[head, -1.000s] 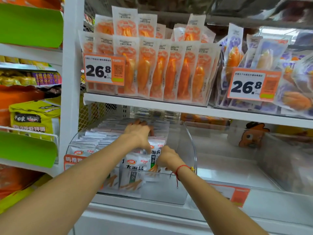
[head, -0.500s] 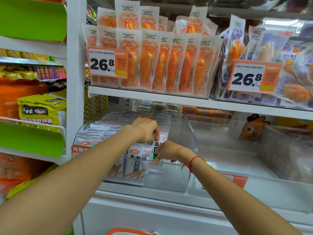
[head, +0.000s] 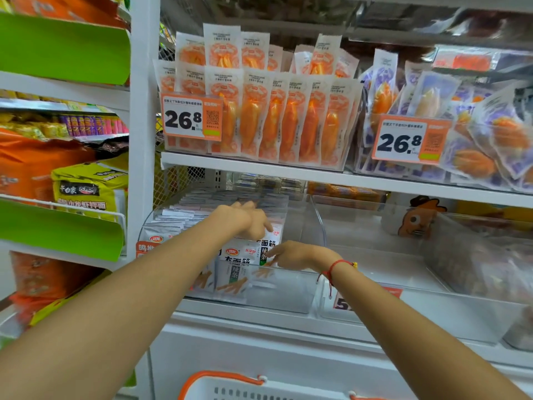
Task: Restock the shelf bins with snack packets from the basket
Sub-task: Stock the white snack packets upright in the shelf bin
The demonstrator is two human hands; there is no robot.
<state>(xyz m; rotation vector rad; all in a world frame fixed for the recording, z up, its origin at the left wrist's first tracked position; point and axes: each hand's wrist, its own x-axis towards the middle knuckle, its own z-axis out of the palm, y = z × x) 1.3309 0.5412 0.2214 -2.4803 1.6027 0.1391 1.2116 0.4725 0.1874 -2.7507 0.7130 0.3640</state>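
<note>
A clear plastic shelf bin (head: 288,293) on the lower shelf holds rows of white snack packets (head: 236,264) with green and orange print. My left hand (head: 245,219) rests on top of the packets in the bin, fingers loosely bent, pressing on them. My right hand (head: 291,254) is at the front right of the same bin, fingertips touching the front packets, with a red string on the wrist. Whether either hand pinches a packet is unclear. The white basket (head: 259,388) with orange handles shows at the bottom edge, below the shelf.
To the right stands a second clear bin (head: 375,255), divided from the first by a clear wall. The shelf above carries orange packets (head: 274,119) and purple ones (head: 476,134) behind 26.8 price tags. A white upright post (head: 142,140) bounds the left side.
The view has tilted down, bringing the basket into sight. My right hand slid slightly back toward the bin's front edge; my left hand stays on the packets.
</note>
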